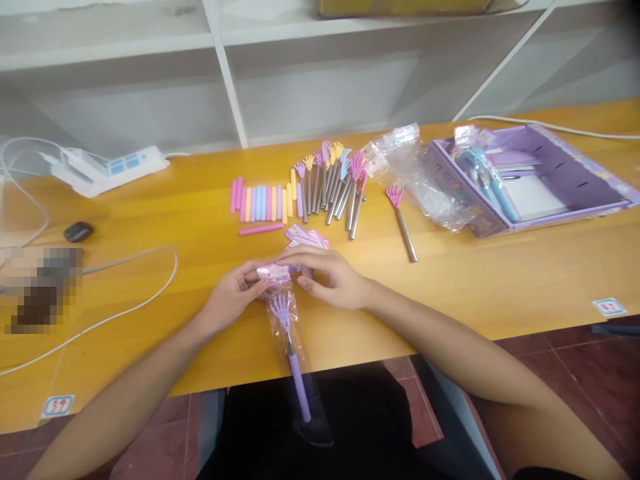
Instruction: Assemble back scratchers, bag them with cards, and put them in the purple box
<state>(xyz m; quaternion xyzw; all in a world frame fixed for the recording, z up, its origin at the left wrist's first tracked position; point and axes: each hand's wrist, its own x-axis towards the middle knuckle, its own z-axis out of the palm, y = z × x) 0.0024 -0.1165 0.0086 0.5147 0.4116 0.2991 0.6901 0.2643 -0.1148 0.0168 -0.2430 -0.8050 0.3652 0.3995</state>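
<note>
My left hand pinches a pink printed header card at the top of a clear plastic bag. Inside that bag lies a purple back scratcher with a hand-shaped head, hanging down over the table's front edge. My right hand arches beside the card, its fingertips at the card's upper edge and its thumb apart from the fingers. Loose printed cards lie just beyond my right fingers, partly hidden by them.
Coloured handle sleeves lie in a row, beside a cluster of back scratchers with bare metal rods. One pink-headed scratcher lies apart. Clear bags and a purple box stand right. A power strip and cables are left.
</note>
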